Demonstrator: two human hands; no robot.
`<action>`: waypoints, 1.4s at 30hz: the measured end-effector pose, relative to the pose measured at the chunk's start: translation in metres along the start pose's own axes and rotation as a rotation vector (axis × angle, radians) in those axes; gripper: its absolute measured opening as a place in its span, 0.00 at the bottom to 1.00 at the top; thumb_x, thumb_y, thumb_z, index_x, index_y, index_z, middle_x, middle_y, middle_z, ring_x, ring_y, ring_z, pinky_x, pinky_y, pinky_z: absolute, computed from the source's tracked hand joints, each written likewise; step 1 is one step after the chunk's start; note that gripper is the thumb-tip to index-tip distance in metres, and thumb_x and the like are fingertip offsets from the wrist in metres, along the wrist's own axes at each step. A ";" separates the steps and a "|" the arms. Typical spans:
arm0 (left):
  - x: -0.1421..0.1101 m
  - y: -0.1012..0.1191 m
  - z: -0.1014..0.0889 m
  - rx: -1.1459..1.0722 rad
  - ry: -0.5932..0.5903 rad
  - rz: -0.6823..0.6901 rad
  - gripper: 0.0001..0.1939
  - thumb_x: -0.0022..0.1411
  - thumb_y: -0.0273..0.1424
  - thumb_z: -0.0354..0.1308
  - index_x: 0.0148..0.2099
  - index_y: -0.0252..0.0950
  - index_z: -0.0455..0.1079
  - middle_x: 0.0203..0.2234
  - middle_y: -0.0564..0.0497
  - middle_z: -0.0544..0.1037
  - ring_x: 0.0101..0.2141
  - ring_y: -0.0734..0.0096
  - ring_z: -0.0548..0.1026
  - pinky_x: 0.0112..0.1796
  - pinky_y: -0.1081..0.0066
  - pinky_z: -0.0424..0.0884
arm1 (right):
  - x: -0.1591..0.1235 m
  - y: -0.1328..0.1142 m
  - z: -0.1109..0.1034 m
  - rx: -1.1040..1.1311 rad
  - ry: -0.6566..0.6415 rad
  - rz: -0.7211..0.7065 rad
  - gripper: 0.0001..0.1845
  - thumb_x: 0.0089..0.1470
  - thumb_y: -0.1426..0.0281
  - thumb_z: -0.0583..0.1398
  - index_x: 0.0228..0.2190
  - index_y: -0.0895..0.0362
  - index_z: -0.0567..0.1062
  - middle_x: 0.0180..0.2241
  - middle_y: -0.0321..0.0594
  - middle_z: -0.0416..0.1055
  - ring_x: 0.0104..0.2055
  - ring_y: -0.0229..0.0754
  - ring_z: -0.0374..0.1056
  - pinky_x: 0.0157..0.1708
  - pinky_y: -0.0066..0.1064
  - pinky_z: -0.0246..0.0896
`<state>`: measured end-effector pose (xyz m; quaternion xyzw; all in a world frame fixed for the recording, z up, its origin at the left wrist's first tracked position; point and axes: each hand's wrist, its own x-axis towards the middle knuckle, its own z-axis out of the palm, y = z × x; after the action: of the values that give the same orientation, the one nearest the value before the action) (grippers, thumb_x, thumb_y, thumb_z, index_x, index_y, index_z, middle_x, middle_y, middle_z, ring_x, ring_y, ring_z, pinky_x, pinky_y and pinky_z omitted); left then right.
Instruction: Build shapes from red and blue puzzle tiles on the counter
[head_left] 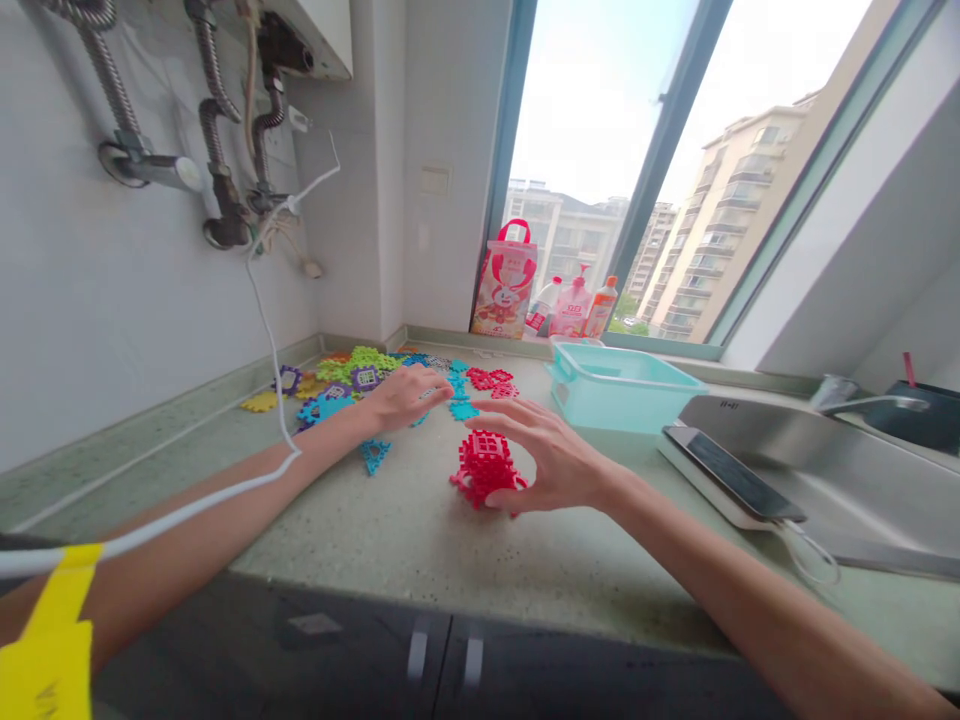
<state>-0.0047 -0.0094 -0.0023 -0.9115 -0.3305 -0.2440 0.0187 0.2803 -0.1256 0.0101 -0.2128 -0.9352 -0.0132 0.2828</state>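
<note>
My left hand (409, 396) reaches over the counter, its fingers stretched toward a short column of light-blue plastic interlocking pieces (459, 388). Whether its fingertips touch them, I cannot tell. My right hand (551, 455) curves in a wide C about a stack of red interlocking pieces (486, 465), with the thumb low in front and the fingers above. A firm grip does not show. Flat red pieces (491, 380) lie beyond the stack. Left of my left hand is a spread of green pieces (360, 362), purple, yellow and blue ones. A blue triangular piece (374, 456) lies apart, nearer me.
A turquoise plastic basin (626, 390) stands at the right, beside a steel sink (847, 480). A phone (731, 470) lies on a white block at the sink's edge. Bottles (574, 305) and a red-pink bag (506, 285) line the windowsill. A white cable (270, 340) crosses my left forearm.
</note>
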 end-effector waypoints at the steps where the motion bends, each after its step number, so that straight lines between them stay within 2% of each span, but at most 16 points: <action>1: 0.000 0.001 0.000 0.010 -0.004 -0.003 0.31 0.77 0.52 0.41 0.52 0.37 0.79 0.48 0.44 0.82 0.49 0.56 0.76 0.53 0.60 0.66 | 0.001 -0.003 0.002 -0.029 -0.020 0.004 0.46 0.50 0.51 0.73 0.66 0.45 0.67 0.68 0.49 0.63 0.70 0.60 0.60 0.69 0.55 0.53; 4: 0.001 0.007 -0.001 0.015 -0.014 0.002 0.33 0.77 0.54 0.40 0.53 0.38 0.79 0.49 0.45 0.82 0.50 0.55 0.76 0.54 0.59 0.66 | 0.001 -0.005 0.007 -0.070 -0.085 0.017 0.48 0.46 0.50 0.74 0.65 0.46 0.68 0.70 0.51 0.60 0.69 0.64 0.60 0.68 0.56 0.54; 6: 0.001 0.009 0.000 0.011 -0.019 0.010 0.34 0.76 0.55 0.39 0.53 0.38 0.79 0.49 0.45 0.82 0.51 0.55 0.75 0.55 0.59 0.65 | 0.001 -0.005 0.009 -0.069 -0.134 0.027 0.46 0.46 0.51 0.74 0.63 0.48 0.69 0.69 0.53 0.61 0.67 0.64 0.63 0.66 0.55 0.58; 9: 0.002 0.006 0.004 0.021 -0.032 0.014 0.36 0.76 0.57 0.37 0.53 0.39 0.79 0.49 0.46 0.82 0.51 0.56 0.76 0.55 0.59 0.65 | 0.002 -0.006 0.011 -0.024 -0.205 0.070 0.41 0.48 0.54 0.73 0.60 0.50 0.71 0.63 0.53 0.67 0.60 0.59 0.70 0.60 0.50 0.67; 12: 0.002 0.000 0.008 0.037 -0.057 0.013 0.37 0.76 0.57 0.36 0.54 0.39 0.79 0.49 0.46 0.82 0.51 0.56 0.76 0.53 0.60 0.66 | 0.002 -0.005 0.013 0.038 -0.235 0.120 0.37 0.50 0.58 0.72 0.59 0.52 0.70 0.61 0.51 0.68 0.57 0.55 0.71 0.57 0.47 0.69; 19: 0.001 -0.006 0.010 0.028 -0.102 0.026 0.35 0.77 0.56 0.37 0.54 0.41 0.79 0.48 0.47 0.83 0.51 0.57 0.76 0.57 0.61 0.65 | -0.001 0.000 0.017 0.110 -0.228 0.109 0.31 0.52 0.64 0.69 0.57 0.51 0.70 0.59 0.48 0.68 0.57 0.52 0.71 0.60 0.45 0.66; 26: -0.002 -0.013 0.010 0.013 -0.102 0.023 0.34 0.77 0.56 0.37 0.53 0.40 0.79 0.48 0.47 0.83 0.50 0.58 0.77 0.55 0.62 0.65 | -0.001 0.000 0.019 0.093 -0.206 0.135 0.32 0.48 0.69 0.71 0.55 0.49 0.73 0.60 0.45 0.68 0.55 0.50 0.73 0.59 0.42 0.67; 30: -0.002 -0.018 0.011 0.003 -0.091 0.022 0.34 0.77 0.55 0.38 0.53 0.40 0.79 0.49 0.47 0.82 0.49 0.58 0.77 0.53 0.62 0.65 | -0.004 0.005 0.014 0.044 -0.148 0.114 0.33 0.48 0.68 0.71 0.56 0.49 0.73 0.59 0.46 0.68 0.55 0.50 0.73 0.57 0.40 0.69; 34: -0.002 -0.021 0.011 -0.006 -0.081 0.028 0.33 0.77 0.55 0.38 0.53 0.40 0.79 0.49 0.47 0.82 0.49 0.58 0.77 0.53 0.62 0.66 | 0.000 0.019 -0.015 -0.038 0.021 0.091 0.34 0.48 0.69 0.71 0.57 0.48 0.72 0.59 0.46 0.69 0.56 0.50 0.72 0.55 0.39 0.70; 39: -0.003 -0.020 0.010 0.003 -0.098 0.006 0.34 0.77 0.56 0.38 0.53 0.40 0.79 0.49 0.46 0.82 0.50 0.56 0.76 0.54 0.60 0.65 | 0.027 0.063 -0.090 -0.196 0.304 0.091 0.27 0.53 0.65 0.69 0.54 0.48 0.74 0.56 0.45 0.72 0.57 0.52 0.71 0.56 0.43 0.69; 42: -0.003 -0.020 0.011 0.001 -0.089 -0.008 0.33 0.76 0.56 0.39 0.53 0.41 0.79 0.50 0.47 0.82 0.50 0.56 0.76 0.54 0.60 0.65 | 0.039 0.096 -0.133 -0.246 0.444 0.205 0.27 0.51 0.59 0.70 0.52 0.50 0.76 0.51 0.45 0.76 0.52 0.53 0.74 0.53 0.47 0.70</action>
<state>-0.0141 0.0061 -0.0159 -0.9201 -0.3347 -0.2033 0.0035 0.3598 -0.0422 0.1331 -0.3310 -0.8152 -0.1444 0.4528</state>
